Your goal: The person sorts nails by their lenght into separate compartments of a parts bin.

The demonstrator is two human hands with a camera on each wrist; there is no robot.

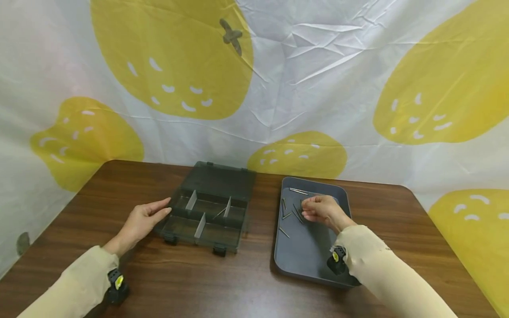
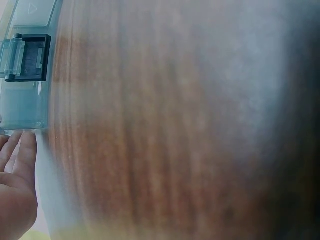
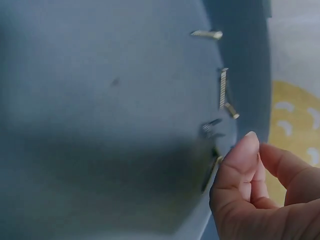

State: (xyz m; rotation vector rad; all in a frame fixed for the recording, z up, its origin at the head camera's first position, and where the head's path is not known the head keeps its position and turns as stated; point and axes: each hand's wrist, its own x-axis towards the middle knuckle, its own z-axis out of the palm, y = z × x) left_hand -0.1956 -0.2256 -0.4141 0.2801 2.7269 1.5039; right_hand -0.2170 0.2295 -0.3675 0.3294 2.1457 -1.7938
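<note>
With its fingers fairly straight, my left hand touches the left end of a dark translucent compartment box. In the left wrist view the fingertips meet the end of that box. The lid is raised at the back, and one screw leans in a compartment near a divider. My right hand is over a grey tray, thumb and index finger pinched together. A thin dark screw shows at the fingertips, largely hidden in the right wrist view. Several loose screws lie around.
Grey dividers split the box; two latches stick out at its front. A strip of brown wooden table separates box and tray. Behind hangs a white cloth with yellow fruit prints. The tray has raised walls.
</note>
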